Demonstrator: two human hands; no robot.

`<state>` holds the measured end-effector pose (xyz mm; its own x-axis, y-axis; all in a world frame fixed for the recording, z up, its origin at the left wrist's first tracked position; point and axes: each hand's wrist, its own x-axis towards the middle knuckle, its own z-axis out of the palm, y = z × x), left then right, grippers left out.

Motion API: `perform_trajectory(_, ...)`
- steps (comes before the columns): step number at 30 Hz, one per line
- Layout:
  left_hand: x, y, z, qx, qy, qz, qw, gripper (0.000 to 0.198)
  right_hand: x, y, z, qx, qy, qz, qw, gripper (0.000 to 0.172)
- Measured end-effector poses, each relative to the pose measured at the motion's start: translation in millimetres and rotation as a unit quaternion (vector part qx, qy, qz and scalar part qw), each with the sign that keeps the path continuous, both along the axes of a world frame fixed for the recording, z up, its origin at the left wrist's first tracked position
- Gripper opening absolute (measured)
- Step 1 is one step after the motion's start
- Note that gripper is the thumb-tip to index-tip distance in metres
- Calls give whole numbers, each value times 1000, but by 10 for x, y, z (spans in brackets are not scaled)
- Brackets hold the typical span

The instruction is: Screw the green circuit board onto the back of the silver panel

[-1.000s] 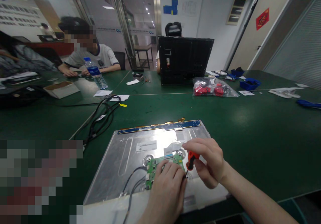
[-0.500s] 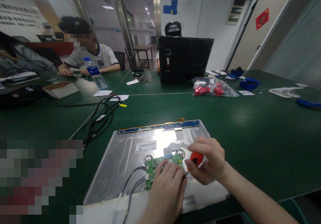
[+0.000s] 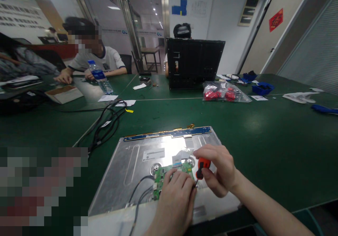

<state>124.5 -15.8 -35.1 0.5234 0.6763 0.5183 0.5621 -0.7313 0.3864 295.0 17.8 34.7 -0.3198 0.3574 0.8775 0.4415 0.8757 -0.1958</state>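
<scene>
Cables (image 3: 104, 132) lie coiled at left. Lower centre, a panel (image 3: 113, 183) lies on the table (image 3: 169, 114), bearing a green board (image 3: 157, 179). The left hand (image 3: 174, 195) covers part of it, any grip hidden; beside it, the right hand (image 3: 221, 169) grips a screwdriver (image 3: 202, 166), shaft slanting down toward the left fingers.

I could pass over the surface (image 3: 274, 137) mid-right; left hand (image 3: 176, 193) and right hand (image 3: 221, 168) block lower centre, cables (image 3: 99, 133) mid-left, black panel (image 3: 196, 61) upper centre.
</scene>
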Motion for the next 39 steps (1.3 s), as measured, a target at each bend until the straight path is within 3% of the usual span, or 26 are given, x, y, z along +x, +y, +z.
perform_trajectory(8, -3, -2, -14, 3, -3, 2, 1000, 17, -34, 3, -32, 29, 16, -40, 999, 25)
perform_trajectory(13, -13, 4, -25, 5, -4, 4, 1000, 17, -42, 44, -74, 30, 16, -17, 999, 22)
perform_trajectory(20, -4, -1, 17, 4, -4, 2, 1000, 17, -20, 29, -26, 11, 11, 26, 1000, 30)
perform_trajectory(27, 3, -3, -42, 2, -1, 6, 1000, 18, -5, -29, 1, -12, 4, -12, 1000, 35)
perform_trajectory(39, 4, 1, -28, 11, 0, 13, 1000, 16, -28, 34, -57, 37, 25, -28, 999, 28)
